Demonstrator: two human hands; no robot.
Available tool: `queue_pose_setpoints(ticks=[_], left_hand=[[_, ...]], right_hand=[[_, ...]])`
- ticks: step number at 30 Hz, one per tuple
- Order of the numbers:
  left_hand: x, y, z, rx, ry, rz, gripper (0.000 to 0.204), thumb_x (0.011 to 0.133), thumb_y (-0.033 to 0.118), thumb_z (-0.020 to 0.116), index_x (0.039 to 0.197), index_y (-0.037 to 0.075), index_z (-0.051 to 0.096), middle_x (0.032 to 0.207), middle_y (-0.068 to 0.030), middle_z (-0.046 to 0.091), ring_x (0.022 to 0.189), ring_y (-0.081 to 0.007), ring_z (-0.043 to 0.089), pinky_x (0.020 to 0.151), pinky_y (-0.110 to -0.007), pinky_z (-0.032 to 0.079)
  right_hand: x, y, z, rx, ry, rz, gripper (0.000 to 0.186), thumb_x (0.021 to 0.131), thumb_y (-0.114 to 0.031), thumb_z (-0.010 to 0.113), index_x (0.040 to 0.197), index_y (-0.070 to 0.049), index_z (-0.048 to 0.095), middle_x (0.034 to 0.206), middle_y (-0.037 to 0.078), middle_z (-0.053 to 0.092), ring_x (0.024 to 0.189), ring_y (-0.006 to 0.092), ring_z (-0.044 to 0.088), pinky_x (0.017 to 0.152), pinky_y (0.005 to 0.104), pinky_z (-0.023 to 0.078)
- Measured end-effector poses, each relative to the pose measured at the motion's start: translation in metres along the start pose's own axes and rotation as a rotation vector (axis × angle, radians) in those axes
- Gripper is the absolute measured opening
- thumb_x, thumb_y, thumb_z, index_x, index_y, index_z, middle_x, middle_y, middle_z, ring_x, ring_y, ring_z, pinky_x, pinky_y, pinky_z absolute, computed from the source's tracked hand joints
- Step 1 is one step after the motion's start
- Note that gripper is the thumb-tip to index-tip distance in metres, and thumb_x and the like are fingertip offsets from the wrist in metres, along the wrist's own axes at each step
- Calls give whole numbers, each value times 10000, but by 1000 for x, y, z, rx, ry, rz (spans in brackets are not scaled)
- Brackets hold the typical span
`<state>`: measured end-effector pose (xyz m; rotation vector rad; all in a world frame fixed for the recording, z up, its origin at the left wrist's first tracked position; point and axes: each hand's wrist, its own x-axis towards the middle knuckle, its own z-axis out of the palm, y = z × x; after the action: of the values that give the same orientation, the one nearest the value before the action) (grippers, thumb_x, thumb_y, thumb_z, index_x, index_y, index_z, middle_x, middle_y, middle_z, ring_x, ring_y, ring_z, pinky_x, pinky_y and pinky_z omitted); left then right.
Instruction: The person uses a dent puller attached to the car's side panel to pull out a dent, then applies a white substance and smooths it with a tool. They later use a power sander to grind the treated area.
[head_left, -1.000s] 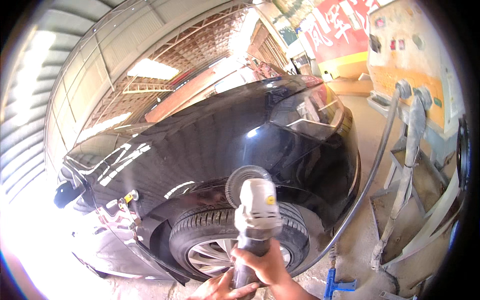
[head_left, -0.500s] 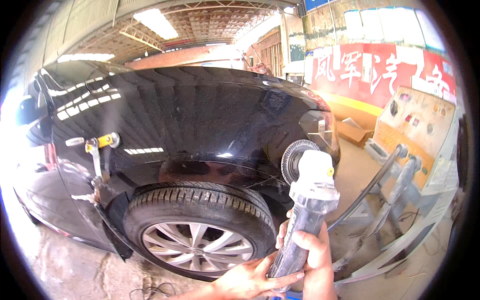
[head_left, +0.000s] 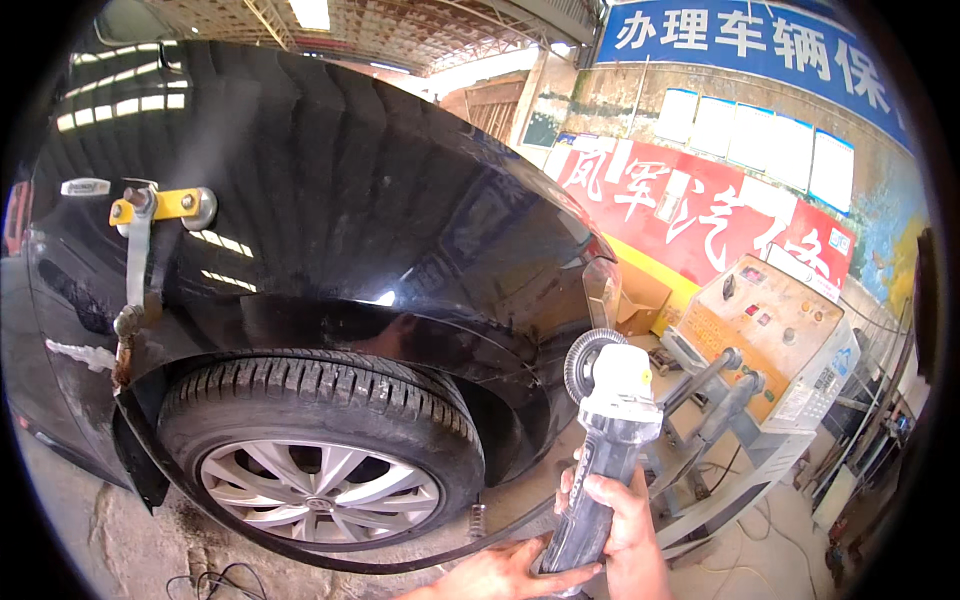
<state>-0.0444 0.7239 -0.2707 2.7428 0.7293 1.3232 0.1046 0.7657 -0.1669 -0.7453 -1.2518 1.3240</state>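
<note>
Both my hands hold an angle grinder (head_left: 608, 455) with a dark body and a whitish head. My right hand (head_left: 622, 510) wraps round its body from the right, and my left hand (head_left: 508, 568) grips the rear end from below. A round, ridged dark disc (head_left: 588, 366) sits on the head's left side. It overlaps the front edge of the black car's fender (head_left: 330, 200) in view; whether it touches I cannot tell. Below the fender stands the front wheel, with a black tyre (head_left: 300, 395) and a silver rim (head_left: 320, 500).
A yellow bracket with round metal ends (head_left: 165, 207) sits on the fender, a metal strip hanging from it to a cable (head_left: 160, 450). At right stands a grey machine with a knobbed panel (head_left: 765, 325). Cables (head_left: 215, 580) lie on the floor. Red and blue signs (head_left: 740, 40) hang behind.
The view has swung right and nearer, so the car sits further left and more of the wall and machine shows. Both hands keep hold of the grinder, which appears slightly lower.
</note>
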Motion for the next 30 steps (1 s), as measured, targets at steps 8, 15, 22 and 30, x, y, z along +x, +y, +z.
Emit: queue_pose_setpoints(ticks=[8, 15, 22, 30], left_hand=[[-19, -7, 31, -26, 112, -41, 570, 792, 392, 645, 1317, 445, 431, 850, -171, 449, 466, -238, 505, 417, -333, 449], [-14, 0, 69, -1099, 771, -499, 702, 784, 337, 675, 1301, -18, 358, 1277, -205, 424, 1170, -293, 447, 1004, -398, 339], [-12, -38, 68, -655, 671, -742, 368, 838, 246, 594, 1069, -39, 565, 856, -102, 630, 784, -167, 579, 722, -319, 476], [-19, -53, 57, -692, 641, -783, 389, 831, 261, 618, 1080, -36, 580, 909, -131, 658, 845, -174, 598, 766, -324, 482]], right_hand=[[-4, 13, -1, -237, 88, 33, 405, 670, -58, 650, 1037, 37, 509, 779, 171, 600, 663, 249, 611, 607, 357, 518], [1, 33, 19, -231, 22, -28, 394, 681, -40, 656, 1040, 36, 511, 803, 163, 610, 689, 235, 618, 639, 346, 516], [16, 60, 32, -151, -38, -184, 258, 724, -37, 661, 951, 28, 557, 788, 104, 617, 691, 191, 622, 641, 324, 518], [26, 71, 45, -54, -31, -174, 214, 725, -30, 668, 910, 43, 586, 797, 98, 626, 681, 179, 627, 642, 317, 523]])
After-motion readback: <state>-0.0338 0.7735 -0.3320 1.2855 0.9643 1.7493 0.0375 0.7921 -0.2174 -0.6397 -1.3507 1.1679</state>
